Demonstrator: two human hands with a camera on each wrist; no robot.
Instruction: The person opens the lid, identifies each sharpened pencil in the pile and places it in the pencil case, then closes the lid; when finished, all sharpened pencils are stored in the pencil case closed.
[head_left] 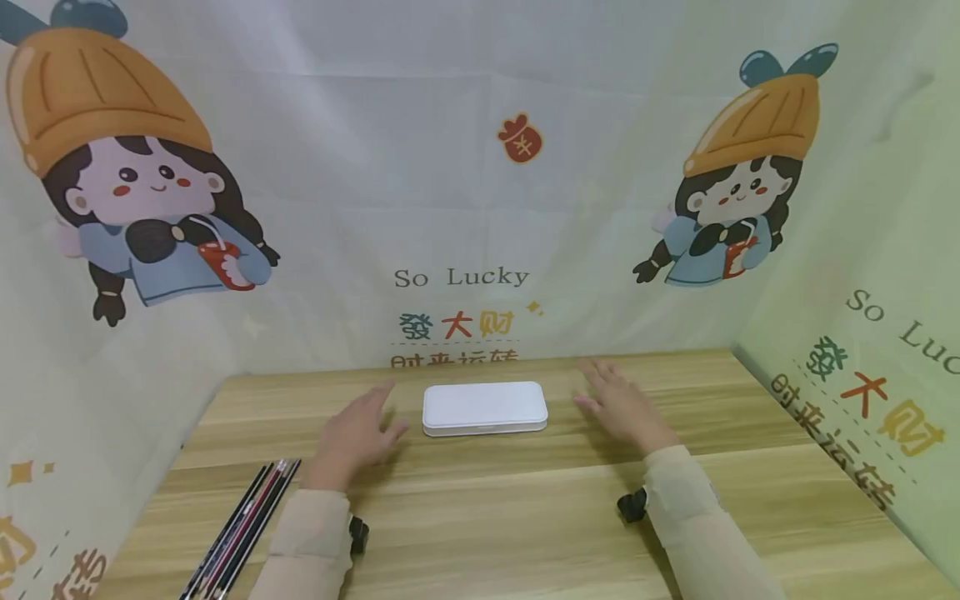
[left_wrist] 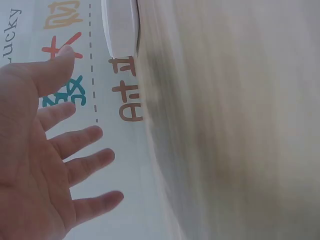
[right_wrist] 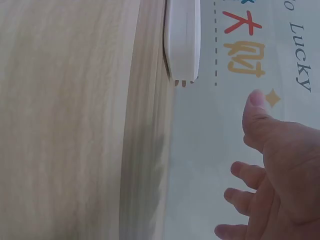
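Note:
A white pencil case (head_left: 485, 406) lies closed on the wooden table, between the two hands. To its left, the left hand (head_left: 358, 435) is held with fingers spread and touches nothing. The right hand (head_left: 621, 406) is on the other side of the case, a little apart from it, its fingers extended. One end of the white case (left_wrist: 121, 30) shows at the top of the left wrist view, beyond the left thumb. In the right wrist view, the other end of the case (right_wrist: 182, 45) appears above the right hand (right_wrist: 280, 175). Both palms hold nothing.
A bundle of pencils (head_left: 242, 533) lies on the table (head_left: 487, 525) at the front left, beside the left forearm. A printed cloth (head_left: 360, 167) with cartoon figures and lettering hangs behind the table and along its sides. Each wrist wears a small black device.

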